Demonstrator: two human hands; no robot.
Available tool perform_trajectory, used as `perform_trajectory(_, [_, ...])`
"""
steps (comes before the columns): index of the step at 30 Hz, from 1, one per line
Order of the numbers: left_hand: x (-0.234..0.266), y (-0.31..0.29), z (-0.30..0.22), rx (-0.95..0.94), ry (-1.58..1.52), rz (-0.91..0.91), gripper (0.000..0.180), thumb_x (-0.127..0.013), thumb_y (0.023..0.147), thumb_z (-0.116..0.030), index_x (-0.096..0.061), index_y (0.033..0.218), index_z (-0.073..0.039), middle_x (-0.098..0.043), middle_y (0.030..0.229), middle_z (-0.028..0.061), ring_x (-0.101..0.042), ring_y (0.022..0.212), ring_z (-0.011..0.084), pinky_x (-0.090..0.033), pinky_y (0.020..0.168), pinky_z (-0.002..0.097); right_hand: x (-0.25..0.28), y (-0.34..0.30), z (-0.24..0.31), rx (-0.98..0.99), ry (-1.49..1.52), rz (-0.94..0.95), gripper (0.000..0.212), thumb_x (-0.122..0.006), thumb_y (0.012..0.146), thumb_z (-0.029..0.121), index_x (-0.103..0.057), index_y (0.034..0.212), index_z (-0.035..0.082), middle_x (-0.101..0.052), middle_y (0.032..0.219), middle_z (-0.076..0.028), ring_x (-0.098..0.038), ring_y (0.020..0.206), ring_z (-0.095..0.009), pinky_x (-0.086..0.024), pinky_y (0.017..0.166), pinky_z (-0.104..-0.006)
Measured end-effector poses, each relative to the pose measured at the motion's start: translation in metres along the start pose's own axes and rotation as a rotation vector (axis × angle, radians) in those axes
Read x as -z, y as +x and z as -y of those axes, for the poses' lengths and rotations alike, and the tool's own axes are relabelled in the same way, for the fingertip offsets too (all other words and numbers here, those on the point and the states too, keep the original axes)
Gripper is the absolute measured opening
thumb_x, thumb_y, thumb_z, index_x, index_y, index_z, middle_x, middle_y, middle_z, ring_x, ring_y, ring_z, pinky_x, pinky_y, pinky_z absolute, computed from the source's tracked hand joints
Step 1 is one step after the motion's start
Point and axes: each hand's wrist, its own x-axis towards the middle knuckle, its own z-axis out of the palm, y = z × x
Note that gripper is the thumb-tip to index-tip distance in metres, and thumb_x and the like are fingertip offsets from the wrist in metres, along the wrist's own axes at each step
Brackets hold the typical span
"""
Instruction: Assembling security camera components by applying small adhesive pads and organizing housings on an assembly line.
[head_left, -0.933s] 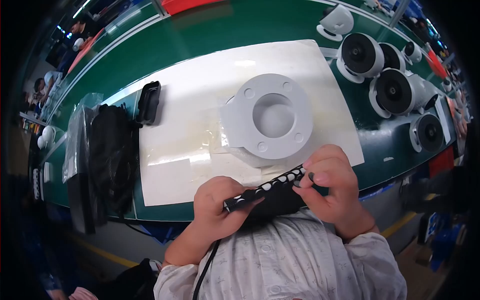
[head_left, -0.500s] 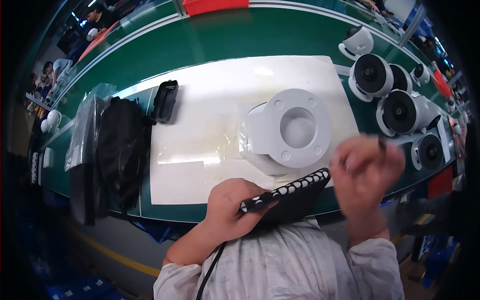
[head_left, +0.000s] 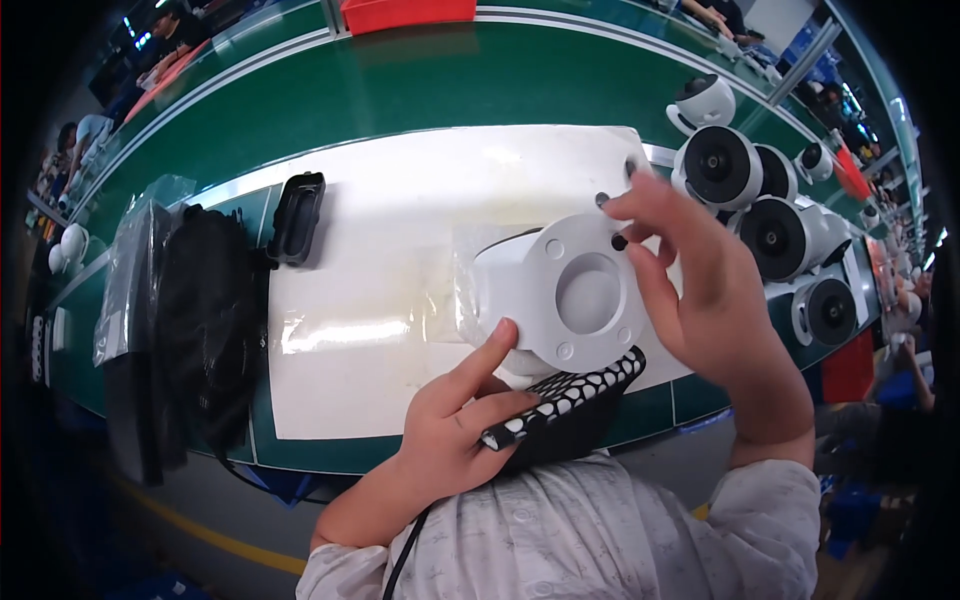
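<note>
Close to the body, a black perforated tray (head_left: 570,405) is gripped by the left hand (head_left: 455,425), its forefinger touching the white round housing (head_left: 575,295) on the white mat (head_left: 400,300), while, just beyond, probably a small dark screw (head_left: 619,242) is pinched by the right hand (head_left: 700,280) above the flange's upper edge.

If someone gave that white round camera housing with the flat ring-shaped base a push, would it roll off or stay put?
The white round camera housing would probably rock rather than roll far: its wide flat flange faces up, tilted. The smooth moulded plastic looks stiff and perhaps slippery. The left hand touches its lower edge and the right hand pinches something small at the rim, which suggests it needs steadying.
</note>
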Motion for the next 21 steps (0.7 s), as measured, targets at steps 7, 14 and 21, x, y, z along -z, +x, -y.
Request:
perform_trajectory(7, [-0.001,-0.002,0.000,-0.024,0.026,-0.016,0.019,-0.061,0.059,-0.004,-0.060,0.078,-0.004,-0.043,0.121,0.0221,-0.059,0.059,0.0173,-0.046,0.053,0.0257,0.014,0.003,0.016,-0.010,-0.100,0.178,0.063,-0.054,0.066,-0.010,-0.030,0.123,0.005,-0.053,0.110,-0.017,-0.059,0.083,-0.026,-0.047,0.067,-0.0287])
perform_trajectory(14, [-0.003,-0.001,0.001,-0.051,0.023,-0.012,0.019,-0.061,0.059,-0.004,-0.060,0.078,-0.005,-0.044,0.121,0.0213,-0.059,0.059,0.0172,-0.045,0.052,0.0255,-0.007,0.016,-0.012,-0.207,0.412,-0.066,0.065,-0.053,0.071,-0.004,-0.021,0.127,0.003,-0.049,0.078,-0.005,-0.048,0.087,-0.016,-0.032,0.088,-0.0318])
perform_trajectory(21, [-0.001,-0.003,0.000,-0.041,0.023,0.000,0.018,-0.062,0.061,-0.005,-0.060,0.079,-0.006,-0.043,0.121,0.0210,-0.059,0.060,0.0179,-0.044,0.052,0.0259,-0.012,0.020,0.005,-0.360,0.545,0.148,0.053,-0.050,0.076,0.000,-0.029,0.124,0.002,-0.053,0.080,-0.005,-0.052,0.090,-0.015,-0.036,0.085,-0.0300])
